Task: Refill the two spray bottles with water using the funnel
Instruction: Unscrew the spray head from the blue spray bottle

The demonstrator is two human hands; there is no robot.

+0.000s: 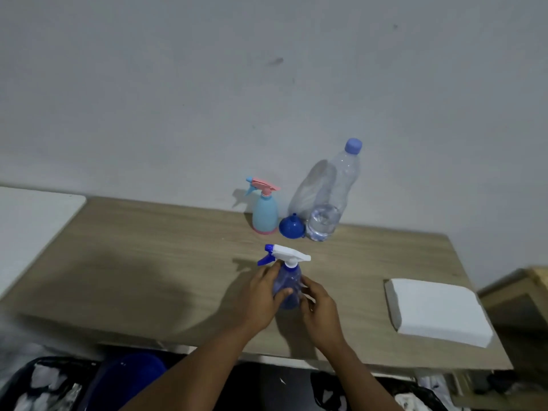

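Note:
A blue translucent spray bottle [289,280] with a white and blue trigger head stands upright on the wooden table [148,262]. My left hand [261,301] wraps its body from the left, and my right hand [320,307] touches it from the right. At the back by the wall stands a light blue spray bottle [264,216] with a pink trigger. A small blue funnel [290,226] lies beside it, spout up. To its right a large clear water bottle [332,197] with a blue cap holds a little water at its bottom.
A white stack of paper towels [439,312] lies on the table's right side. A white surface [29,226] adjoins the table at the left. A wooden piece of furniture [519,295] stands to the right. Dark bags sit on the floor below the front edge.

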